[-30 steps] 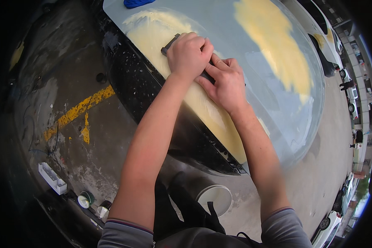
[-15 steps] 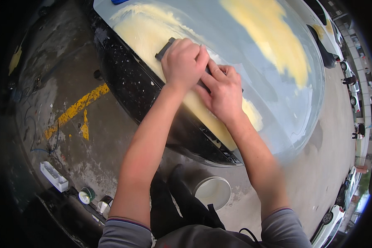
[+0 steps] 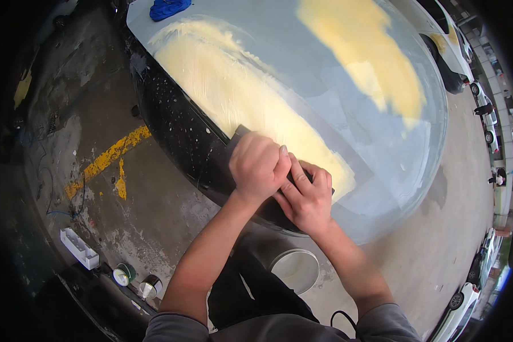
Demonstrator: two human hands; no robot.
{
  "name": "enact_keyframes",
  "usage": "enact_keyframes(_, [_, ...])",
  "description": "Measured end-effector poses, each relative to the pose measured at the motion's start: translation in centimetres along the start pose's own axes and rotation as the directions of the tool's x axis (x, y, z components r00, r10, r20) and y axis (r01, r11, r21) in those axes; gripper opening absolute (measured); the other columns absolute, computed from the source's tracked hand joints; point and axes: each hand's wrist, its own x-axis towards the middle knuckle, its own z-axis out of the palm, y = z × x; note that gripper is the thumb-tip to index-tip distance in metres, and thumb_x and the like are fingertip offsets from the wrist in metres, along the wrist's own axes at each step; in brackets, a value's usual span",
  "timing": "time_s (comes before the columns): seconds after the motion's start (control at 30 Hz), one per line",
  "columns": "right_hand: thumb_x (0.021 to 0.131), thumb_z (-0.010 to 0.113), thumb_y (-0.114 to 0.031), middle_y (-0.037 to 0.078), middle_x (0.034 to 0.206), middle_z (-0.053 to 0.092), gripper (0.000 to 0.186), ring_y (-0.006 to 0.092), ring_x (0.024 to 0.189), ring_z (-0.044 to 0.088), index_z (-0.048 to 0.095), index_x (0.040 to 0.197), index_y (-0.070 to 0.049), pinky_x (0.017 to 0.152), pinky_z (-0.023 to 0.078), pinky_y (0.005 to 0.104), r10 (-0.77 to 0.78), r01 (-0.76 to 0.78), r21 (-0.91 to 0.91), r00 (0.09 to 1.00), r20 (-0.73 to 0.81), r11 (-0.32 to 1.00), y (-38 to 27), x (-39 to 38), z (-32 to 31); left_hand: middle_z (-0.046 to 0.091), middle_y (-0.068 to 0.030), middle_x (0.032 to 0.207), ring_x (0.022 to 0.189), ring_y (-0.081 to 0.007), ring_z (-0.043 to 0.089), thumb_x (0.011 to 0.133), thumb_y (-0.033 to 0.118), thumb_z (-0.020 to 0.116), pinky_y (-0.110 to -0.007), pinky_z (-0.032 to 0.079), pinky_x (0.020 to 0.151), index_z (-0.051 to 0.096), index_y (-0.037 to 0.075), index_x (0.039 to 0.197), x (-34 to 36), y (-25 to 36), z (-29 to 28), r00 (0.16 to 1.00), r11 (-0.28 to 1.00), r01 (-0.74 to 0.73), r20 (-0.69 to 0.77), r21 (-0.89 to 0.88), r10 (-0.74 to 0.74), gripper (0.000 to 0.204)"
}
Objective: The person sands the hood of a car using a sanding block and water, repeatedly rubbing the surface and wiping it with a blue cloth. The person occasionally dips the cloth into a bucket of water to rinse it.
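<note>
A dark bar-shaped tool (image 3: 239, 133) lies aslant in two bare hands at the near left edge of a grey panel (image 3: 308, 68), where the panel meets black trim. The left hand (image 3: 259, 165) is curled closed over the tool's left part, thumb up along its inner side; the right hand (image 3: 308, 196), its fingers longer and only partly bent, clasps the other part — the two nearly meet at the middle. Whether the tool's face presses on the panel cannot be told, as fingers cover most of it.

By its look the tool should be light and stiff, easy to steer but apt to tip if one end is pushed harder. The back, one hand toward each end, seems the place to hold it, with fingertips kept clear of the working edge. Any smear of the cream coating could make it slippery.

Just beyond the hands, a streaked cream patch (image 3: 251, 100) runs along the panel's left side; it looks soft and easily marked. A second yellow patch (image 3: 370, 57) spreads across the panel's right side, and a crumpled blue cloth (image 3: 170, 8) rests at its far left.

Off the panel's near end stands a pale bucket (image 3: 295, 272). On the floor to its left — well apart from the panel — are a white tray (image 3: 78, 249), a green tin (image 3: 123, 275) and a dark tin (image 3: 150, 286).
</note>
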Motion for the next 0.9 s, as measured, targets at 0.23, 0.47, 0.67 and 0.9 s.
enact_keyframes(0.23, [0.082,0.093,-0.026,0.004,0.143,0.074,0.045,0.0317,0.106,0.066,0.084,0.125,-0.017,0.092,0.052,0.0481,-0.047,0.047,0.078,0.999,-0.009,0.996,4.5,11.7,4.5,0.07,-0.0092,0.084,0.082,-0.0358,0.068,0.101,0.023,0.076,-0.052,0.055,0.071,0.066,0.007,0.072,11.9,-8.0,4.0,0.991,0.989,0.083,0.095,0.121,-0.095,0.034])
enact_keyframes(0.47, [0.078,0.095,-0.03,0.002,0.15,0.075,0.05,0.0257,0.11,0.066,0.088,0.126,-0.019,0.097,0.053,0.0428,0.003,-0.003,0.024,1.0,-0.003,1.0,-1.1,0.7,1.6,0.064,-0.0092,0.078,0.077,-0.0347,0.066,0.09,0.01,0.083,-0.05,0.055,0.068,0.059,0.009,0.07,0.1,-1.5,-1.2,1.0,1.0,-0.013,-0.015,-0.015,0.013,0.031])
enact_keyframes(0.67, [0.083,0.093,-0.028,0.004,0.126,0.077,0.039,0.032,0.102,0.067,0.083,0.118,-0.013,0.091,0.055,0.0478,-0.032,0.035,0.035,0.996,-0.08,0.999,3.7,12.6,5.6,0.07,-0.0074,0.081,0.082,-0.0341,0.069,0.099,0.021,0.078,-0.049,0.055,0.07,0.066,0.007,0.072,11.4,-8.6,3.6,0.996,0.996,0.065,0.059,0.063,-0.069,0.033])
enact_keyframes(0.9, [0.083,0.096,-0.029,0.016,0.15,0.078,0.048,0.0327,0.113,0.072,0.089,0.128,-0.013,0.096,0.056,0.0451,-0.017,0.017,0.022,1.0,0.022,1.0,-1.8,1.9,1.7,0.069,-0.007,0.079,0.072,-0.0319,0.067,0.089,0.005,0.079,-0.044,0.057,0.066,0.07,0.006,0.076,1.1,-2.9,-1.8,0.998,0.996,-0.066,-0.017,-0.06,0.065,0.016])
